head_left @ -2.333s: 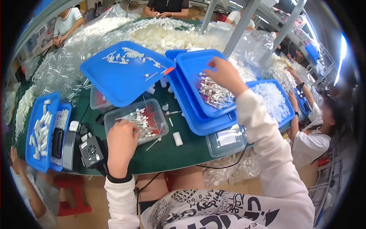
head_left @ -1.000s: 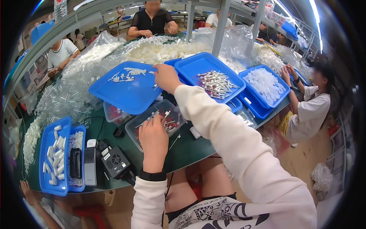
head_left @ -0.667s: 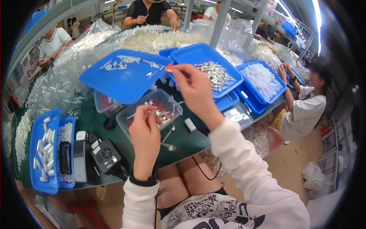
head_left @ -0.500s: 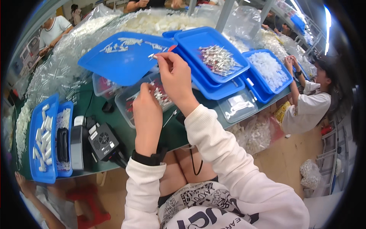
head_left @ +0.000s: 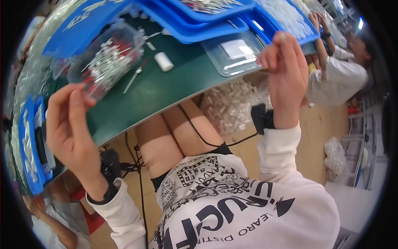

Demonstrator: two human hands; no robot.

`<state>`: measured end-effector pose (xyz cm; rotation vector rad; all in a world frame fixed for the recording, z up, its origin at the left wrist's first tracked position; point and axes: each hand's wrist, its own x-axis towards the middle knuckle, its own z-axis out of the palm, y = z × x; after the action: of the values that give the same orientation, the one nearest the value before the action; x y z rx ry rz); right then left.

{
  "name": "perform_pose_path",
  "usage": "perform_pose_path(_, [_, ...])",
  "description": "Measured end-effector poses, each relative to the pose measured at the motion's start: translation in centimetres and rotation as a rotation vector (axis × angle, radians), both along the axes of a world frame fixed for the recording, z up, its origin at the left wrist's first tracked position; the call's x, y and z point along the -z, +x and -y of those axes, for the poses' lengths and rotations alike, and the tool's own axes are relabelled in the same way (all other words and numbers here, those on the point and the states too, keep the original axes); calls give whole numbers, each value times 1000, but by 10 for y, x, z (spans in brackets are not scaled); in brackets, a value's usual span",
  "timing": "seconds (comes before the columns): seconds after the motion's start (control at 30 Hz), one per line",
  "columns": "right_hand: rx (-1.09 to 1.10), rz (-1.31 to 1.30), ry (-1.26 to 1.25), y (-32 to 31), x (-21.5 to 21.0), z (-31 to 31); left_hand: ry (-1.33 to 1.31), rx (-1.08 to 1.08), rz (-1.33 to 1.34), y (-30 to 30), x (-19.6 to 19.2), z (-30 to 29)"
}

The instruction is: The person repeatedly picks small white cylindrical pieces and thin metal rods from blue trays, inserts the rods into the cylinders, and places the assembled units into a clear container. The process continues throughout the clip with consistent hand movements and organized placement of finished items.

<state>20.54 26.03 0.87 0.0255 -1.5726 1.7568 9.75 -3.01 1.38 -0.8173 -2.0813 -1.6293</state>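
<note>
- We take the clear plastic tub (head_left: 103,62) of small white and red parts as our landmark; it sits tilted on the green tabletop (head_left: 166,89), partly under a blue tray lid (head_left: 78,25)
- Our left hand (head_left: 70,128) is raised just below and to the left of the tub, near the tabletop's front edge; its fingers are loosely curled with the thumb close to the fingertips, and we cannot tell whether anything is pinched between them
- Our right hand (head_left: 284,79) is held up well to the right of the tub, past the tabletop's edge; its fingertips are drawn together around a small pale piece (head_left: 282,38) at the top of the hand, too small to identify
- Just right of the tub lie a thin metal tool (head_left: 134,78) and a short white cylinder (head_left: 164,62), both on the tabletop
- Further right of the tub stands an empty-looking clear tray (head_left: 236,52), with stacked blue trays (head_left: 207,20) behind it
- Far left of the tub a blue bin (head_left: 29,141) holds white pieces
- Beyond the right hand, another person in white (head_left: 336,74) works at the same tabletop
</note>
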Motion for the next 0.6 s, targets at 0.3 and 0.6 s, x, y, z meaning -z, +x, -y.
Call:
perform_pose_path(0.3, [484,354,-67,136,75,-18,-753,-63,67,-76,22,-5])
perform_pose_path(0.6, [440,584,-154,149,142,-18,-715,-54,453,-111,13,0])
